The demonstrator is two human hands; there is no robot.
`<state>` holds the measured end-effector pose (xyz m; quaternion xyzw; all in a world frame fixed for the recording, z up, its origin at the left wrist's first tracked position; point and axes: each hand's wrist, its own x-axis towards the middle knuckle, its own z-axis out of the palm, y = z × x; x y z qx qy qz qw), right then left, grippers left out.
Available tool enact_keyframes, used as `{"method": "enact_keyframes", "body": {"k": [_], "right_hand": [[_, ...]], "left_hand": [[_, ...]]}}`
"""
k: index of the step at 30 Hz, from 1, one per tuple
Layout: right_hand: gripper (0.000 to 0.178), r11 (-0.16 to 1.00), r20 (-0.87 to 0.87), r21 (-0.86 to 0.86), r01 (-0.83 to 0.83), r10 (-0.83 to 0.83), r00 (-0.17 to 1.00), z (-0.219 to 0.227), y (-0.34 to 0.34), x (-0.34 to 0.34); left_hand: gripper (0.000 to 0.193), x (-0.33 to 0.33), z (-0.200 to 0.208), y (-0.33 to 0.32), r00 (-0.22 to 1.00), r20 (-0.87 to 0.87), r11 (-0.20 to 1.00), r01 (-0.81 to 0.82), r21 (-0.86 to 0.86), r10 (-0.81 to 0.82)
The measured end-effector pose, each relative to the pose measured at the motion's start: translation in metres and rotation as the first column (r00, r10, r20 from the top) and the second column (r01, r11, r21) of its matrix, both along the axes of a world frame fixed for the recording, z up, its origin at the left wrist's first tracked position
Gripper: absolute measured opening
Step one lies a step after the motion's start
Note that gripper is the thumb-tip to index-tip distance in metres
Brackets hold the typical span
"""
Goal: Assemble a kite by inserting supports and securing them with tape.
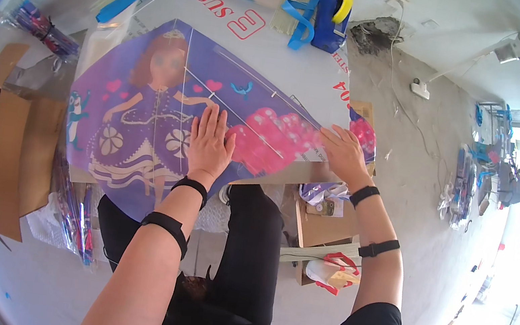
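A purple kite, printed with a doll-like figure in a gown and a pink cluster at its right, lies spread on a white-covered table. Thin rods run down its middle, slantwise across the right half and along the upper right edge. My left hand rests flat on the kite beside the gown, fingers stretched out. At the kite's right tip, my right hand lies with fingers extended over the edge. Nothing shows gripped in either hand. Part of the kite hangs past the table's near edge toward my lap.
A blue tape dispenser with a yellow roll stands at the far right of the table, near blue strips. An open cardboard box is at the left, by wrapped bundles. Another box sits below the table's right side.
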<state>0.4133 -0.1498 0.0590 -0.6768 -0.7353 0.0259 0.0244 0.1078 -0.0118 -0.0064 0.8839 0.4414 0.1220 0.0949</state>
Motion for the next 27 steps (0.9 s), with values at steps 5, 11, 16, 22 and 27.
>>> {"method": "enact_keyframes", "body": {"k": [5, 11, 16, 22, 27], "right_hand": [[0.037, 0.996, 0.025, -0.028, 0.083, -0.082, 0.996, 0.018, -0.052, 0.023], [0.027, 0.966, -0.042, 0.109, 0.236, -0.233, 0.972, 0.027, -0.046, 0.016], [0.025, 0.981, -0.076, 0.135, 0.140, -0.131, 0.988, 0.021, 0.007, -0.020], [0.031, 0.997, -0.070, 0.070, 0.014, -0.009, 0.997, 0.004, 0.085, -0.056], [0.033, 0.999, -0.032, 0.031, -0.027, 0.028, 0.999, -0.010, 0.111, -0.054]], "left_hand": [[0.054, 0.005, 0.001, -0.001, 0.998, 0.058, 1.000, 0.003, -0.018, -0.002], [0.051, -0.027, -0.002, 0.009, 0.973, 0.168, 0.986, 0.165, -0.033, -0.158], [0.050, -0.045, -0.001, 0.003, 0.988, 0.025, 0.988, 0.153, 0.033, -0.154], [0.051, -0.053, 0.007, 0.002, 0.989, 0.008, 0.989, 0.146, 0.020, -0.146], [0.051, -0.049, 0.008, 0.003, 0.990, -0.026, 0.990, 0.141, -0.008, -0.141]]}}
